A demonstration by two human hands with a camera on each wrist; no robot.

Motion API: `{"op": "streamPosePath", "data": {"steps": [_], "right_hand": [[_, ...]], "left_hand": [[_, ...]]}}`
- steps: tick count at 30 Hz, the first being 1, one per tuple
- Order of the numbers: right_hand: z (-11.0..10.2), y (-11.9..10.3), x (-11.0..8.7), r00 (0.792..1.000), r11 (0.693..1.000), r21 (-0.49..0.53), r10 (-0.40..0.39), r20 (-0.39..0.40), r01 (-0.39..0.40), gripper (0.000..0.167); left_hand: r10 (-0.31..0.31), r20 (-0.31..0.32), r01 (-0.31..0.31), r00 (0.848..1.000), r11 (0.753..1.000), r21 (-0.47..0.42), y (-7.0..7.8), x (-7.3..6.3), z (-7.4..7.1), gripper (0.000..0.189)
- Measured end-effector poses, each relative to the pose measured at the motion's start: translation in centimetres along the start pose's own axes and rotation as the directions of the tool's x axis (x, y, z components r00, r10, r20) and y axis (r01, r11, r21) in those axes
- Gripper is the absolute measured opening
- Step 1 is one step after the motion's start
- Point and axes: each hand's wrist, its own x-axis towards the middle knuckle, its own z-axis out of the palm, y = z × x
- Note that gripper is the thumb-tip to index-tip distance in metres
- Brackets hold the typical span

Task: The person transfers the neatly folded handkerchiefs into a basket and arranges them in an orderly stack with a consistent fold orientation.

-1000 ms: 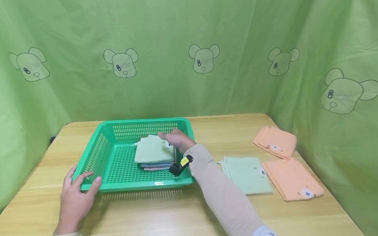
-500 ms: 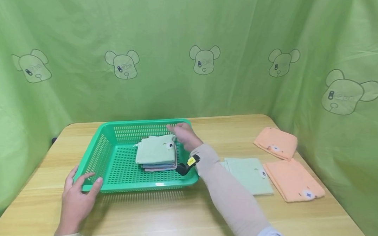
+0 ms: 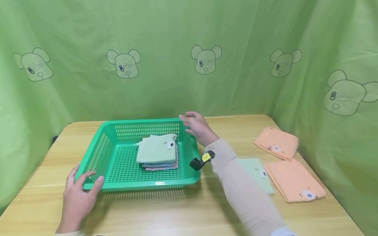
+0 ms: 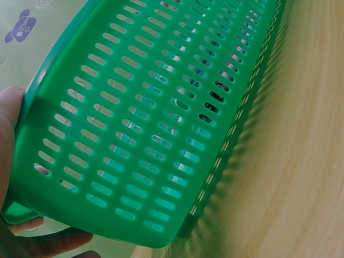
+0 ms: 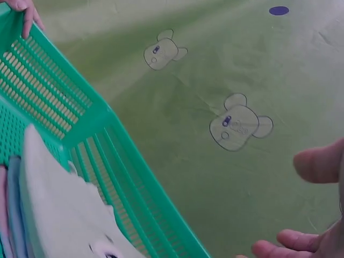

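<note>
My left hand (image 3: pixel 78 201) grips the near left corner of a green plastic basket (image 3: pixel 135 186). In the left wrist view its fingers (image 4: pixel 56 242) curl around the corner below the slotted wall. My right hand (image 3: pixel 199 127) is raised at the basket's far right corner, fingers extended and holding nothing. In the right wrist view its thumb (image 5: pixel 320 164) stands well apart from the other fingers. Inside the basket, right of the middle, lies a stack of folded small towels: a pale green towel (image 3: pixel 156 150) with a cartoon eye on top, blue and pink ones (image 3: pixel 158 166) beneath.
To the right on the wooden table (image 3: pixel 159 218) lies another pale green towel (image 3: pixel 259 174), partly hidden by my right forearm. An orange towel (image 3: pixel 295 180) adjoins it, with a second orange towel (image 3: pixel 276 144) behind. A green curtain (image 3: pixel 164 95) with mouse-like heads surrounds the table.
My right hand has moved off the towel stack, back and to the right, up to the basket's far right corner. The left hand keeps its grip on the basket.
</note>
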Motion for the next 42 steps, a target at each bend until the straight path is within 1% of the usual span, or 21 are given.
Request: {"op": "streamPosePath", "data": {"steps": [3,9,14,17,20,26,29,33,40,42], "right_hand": [[-1.2,-0.1,0.0,1.000,1.000,0.015,-0.026,-0.007,0.026,0.059],[-3.8,-0.1,0.1,0.998,0.998,-0.015,-0.056,-0.028,0.056,0.058],[-6.1,0.4,0.3,0.995,0.995,-0.085,-0.065,-0.076,0.058,0.060],[-7.6,0.8,0.3,0.989,0.987,-0.157,-0.058,-0.132,0.037,0.062],[-9.1,1.3,0.2,0.981,0.976,-0.218,-0.055,-0.188,0.013,0.063],[-12.3,2.2,-0.4,0.964,0.951,-0.308,-0.066,-0.257,-0.017,0.067],[-14.0,2.6,-0.7,0.953,0.936,-0.347,-0.060,-0.298,-0.049,0.068],[-16.4,3.3,-1.1,0.936,0.925,-0.367,-0.045,-0.349,-0.093,0.071],[-20.5,4.8,-1.8,0.902,0.918,-0.374,-0.046,-0.429,-0.132,0.074],[-21.6,5.2,-2.1,0.895,0.917,-0.370,-0.037,-0.445,-0.146,0.076]], "left_hand": [[0.003,0.002,-0.003,1.000,1.000,0.002,0.1,0.0,0.0,0.050],[0.001,0.002,-0.001,1.000,1.000,0.001,0.1,0.0,0.0,0.050],[-0.005,0.004,0.005,1.000,1.000,0.005,0.0,0.1,0.0,0.051],[-0.009,0.008,0.009,1.000,1.000,0.005,0.0,0.1,0.0,0.051],[-0.016,0.013,0.016,1.000,1.000,0.004,0.0,0.1,0.0,0.051],[-0.029,0.013,0.029,0.999,1.000,0.011,0.2,0.1,0.0,0.051],[-0.025,0.008,0.024,1.000,1.000,0.014,0.2,0.1,0.0,0.052],[-0.015,-0.001,0.015,1.000,1.000,0.012,0.1,0.1,0.1,0.052],[-0.011,0.000,0.011,1.000,1.000,0.014,0.1,0.1,0.1,0.051],[-0.012,0.003,0.012,1.000,1.000,0.015,0.1,0.1,0.1,0.051]]}}
